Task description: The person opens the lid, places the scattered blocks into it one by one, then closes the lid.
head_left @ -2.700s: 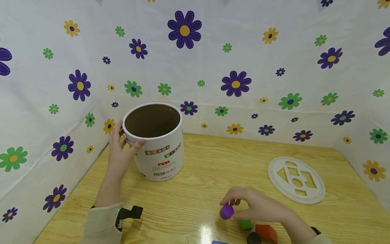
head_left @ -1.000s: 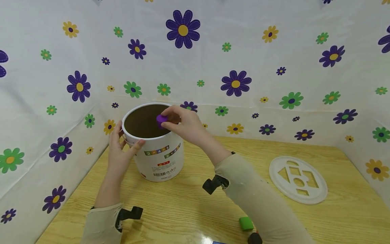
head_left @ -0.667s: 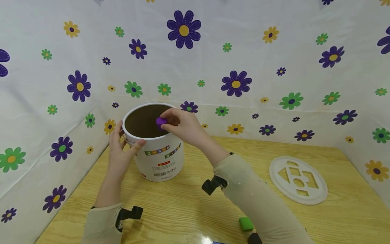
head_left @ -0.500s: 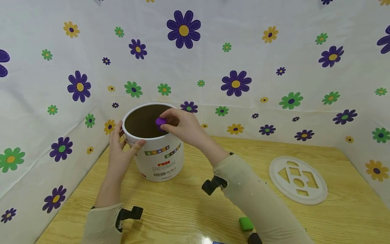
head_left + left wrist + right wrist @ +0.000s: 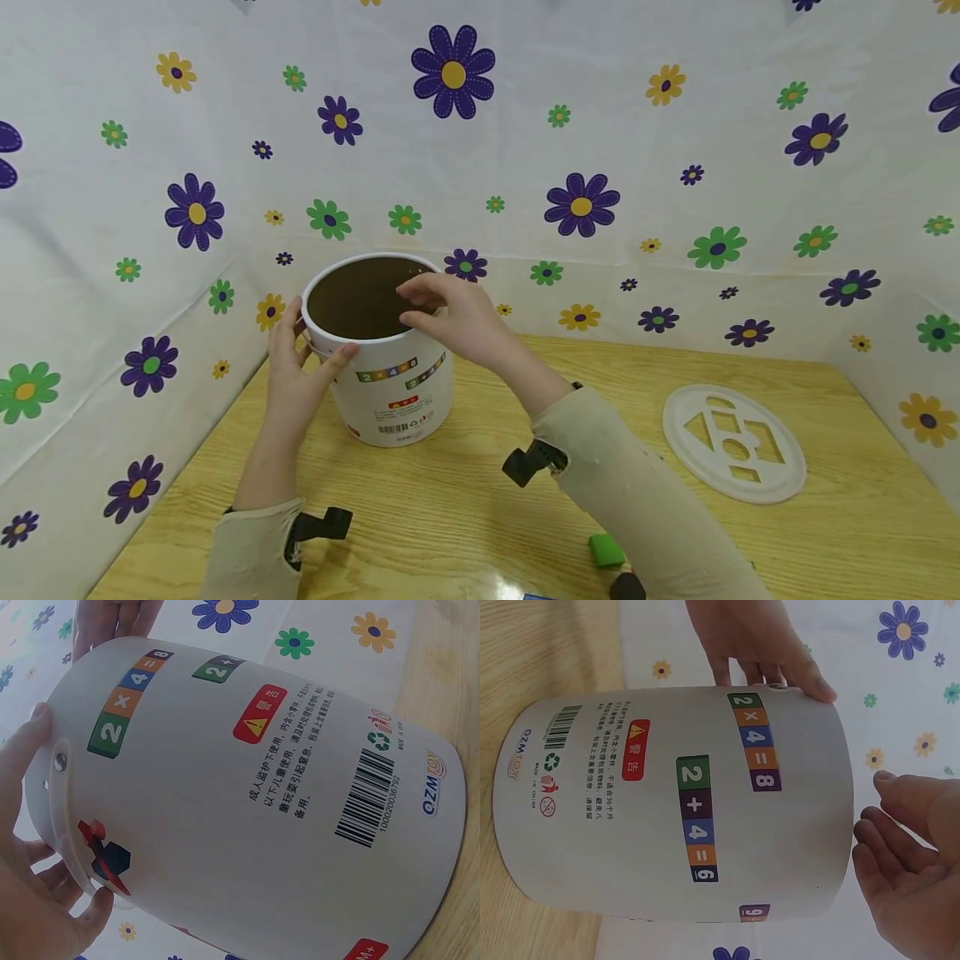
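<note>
A white toy bucket (image 5: pixel 420 398) with printed sums on its wall stands on the wooden table, its top uncovered and its inside dark. My left hand (image 5: pixel 296 379) grips the bucket at its left side, thumb at the front near the rim, the other fingers behind; the left wrist view shows it by the handle strip (image 5: pixel 66 817). Over the right part of the mouth is my right hand (image 5: pixel 461 317), thumb and fingers parted with nothing between them. The right wrist view has this hand (image 5: pixel 915 862) just beyond the rim. The purple cylinder block is out of sight.
A round white plate with shaped cutouts (image 5: pixel 678 417) lies at the right of the table (image 5: pixel 450 508). Near the front edge are a green block (image 5: pixel 606 550), a dark block (image 5: pixel 627 587) and a blue edge (image 5: pixel 538 597). Flowered cloth (image 5: pixel 517 150) stands behind.
My right hand carried the purple cylinder block from the table's front to the bucket's mouth, then released it there; the block has vanished from view. My left hand stayed on the bucket.
</note>
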`<state>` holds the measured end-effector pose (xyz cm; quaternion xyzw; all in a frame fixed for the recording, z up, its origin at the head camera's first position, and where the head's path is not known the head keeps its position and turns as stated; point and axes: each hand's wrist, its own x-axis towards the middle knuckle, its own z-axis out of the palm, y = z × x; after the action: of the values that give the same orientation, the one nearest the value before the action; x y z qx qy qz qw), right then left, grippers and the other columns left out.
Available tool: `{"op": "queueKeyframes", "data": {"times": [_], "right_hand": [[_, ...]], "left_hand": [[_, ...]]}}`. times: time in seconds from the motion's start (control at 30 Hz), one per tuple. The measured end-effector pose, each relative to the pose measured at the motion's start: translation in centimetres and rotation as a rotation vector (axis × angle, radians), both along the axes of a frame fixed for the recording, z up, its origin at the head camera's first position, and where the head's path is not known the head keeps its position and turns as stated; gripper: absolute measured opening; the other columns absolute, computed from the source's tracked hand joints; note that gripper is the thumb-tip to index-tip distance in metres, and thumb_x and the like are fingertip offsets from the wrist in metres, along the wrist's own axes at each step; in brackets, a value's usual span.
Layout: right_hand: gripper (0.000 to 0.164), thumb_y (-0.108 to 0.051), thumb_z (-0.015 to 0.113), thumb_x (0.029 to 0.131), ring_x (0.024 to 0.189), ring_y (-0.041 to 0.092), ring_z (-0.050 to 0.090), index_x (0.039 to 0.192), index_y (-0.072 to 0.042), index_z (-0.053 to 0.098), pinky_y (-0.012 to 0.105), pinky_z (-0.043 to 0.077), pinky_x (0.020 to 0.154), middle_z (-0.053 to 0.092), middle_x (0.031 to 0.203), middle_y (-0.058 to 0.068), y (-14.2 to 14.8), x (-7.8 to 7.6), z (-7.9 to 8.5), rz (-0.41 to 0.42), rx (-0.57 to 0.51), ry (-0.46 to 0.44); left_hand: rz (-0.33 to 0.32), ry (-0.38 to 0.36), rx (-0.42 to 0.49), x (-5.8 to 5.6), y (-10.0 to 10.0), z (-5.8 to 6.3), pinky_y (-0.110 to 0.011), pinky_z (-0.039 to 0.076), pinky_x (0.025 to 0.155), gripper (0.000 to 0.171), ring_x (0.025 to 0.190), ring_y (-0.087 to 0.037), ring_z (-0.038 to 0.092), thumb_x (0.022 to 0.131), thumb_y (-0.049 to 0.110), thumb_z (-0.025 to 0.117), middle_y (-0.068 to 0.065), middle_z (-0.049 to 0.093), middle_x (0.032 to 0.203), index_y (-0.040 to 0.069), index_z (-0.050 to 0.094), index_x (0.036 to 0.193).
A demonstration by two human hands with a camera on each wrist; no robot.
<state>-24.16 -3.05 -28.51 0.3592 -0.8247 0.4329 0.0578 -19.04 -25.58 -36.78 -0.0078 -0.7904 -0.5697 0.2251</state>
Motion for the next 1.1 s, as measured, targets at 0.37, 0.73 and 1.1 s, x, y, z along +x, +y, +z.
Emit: {"op": "queueKeyframes", "data": {"times": [0.37, 0.73, 1.1], "right_hand": [[0.032, -0.016, 0.069, 0.089, 0.106, 0.016, 0.056, 0.12, -0.007, 0.063, 0.026, 0.049, 0.091, 0.063, 0.117, 0.003, 3.4, 2.0, -1.1, 0.052, 0.001, 0.01], [0.033, -0.015, 0.071, 0.088, 0.111, 0.018, 0.058, 0.119, -0.007, 0.064, 0.031, 0.051, 0.09, 0.064, 0.12, 0.005, 8.3, 5.3, -4.3, 0.173, 0.053, -0.064], [0.032, -0.023, 0.07, 0.089, 0.103, 0.012, 0.059, 0.119, -0.013, 0.064, 0.034, 0.052, 0.088, 0.064, 0.115, -0.003, 12.1, 8.6, -8.6, 0.266, 0.083, -0.301]], "left_hand": [[-0.011, 0.009, 0.011, 0.0, 0.0, 0.0, -0.045, 0.027, 0.112, 0.09, 0.137, -0.02, 0.021, 0.085, 0.029, 0.073, 0.0, 0.018, 0.152, 0.025, 0.014, 0.154], [-0.003, 0.009, 0.008, -0.1, 0.0, 0.0, -0.045, 0.027, 0.112, 0.09, 0.137, -0.02, 0.021, 0.085, 0.03, 0.072, -0.001, 0.018, 0.151, 0.026, 0.014, 0.154], [-0.004, 0.012, 0.007, -0.1, 0.1, -0.1, -0.044, 0.027, 0.112, 0.089, 0.137, -0.019, 0.022, 0.085, 0.03, 0.073, -0.001, 0.019, 0.15, 0.027, 0.014, 0.153]]}}
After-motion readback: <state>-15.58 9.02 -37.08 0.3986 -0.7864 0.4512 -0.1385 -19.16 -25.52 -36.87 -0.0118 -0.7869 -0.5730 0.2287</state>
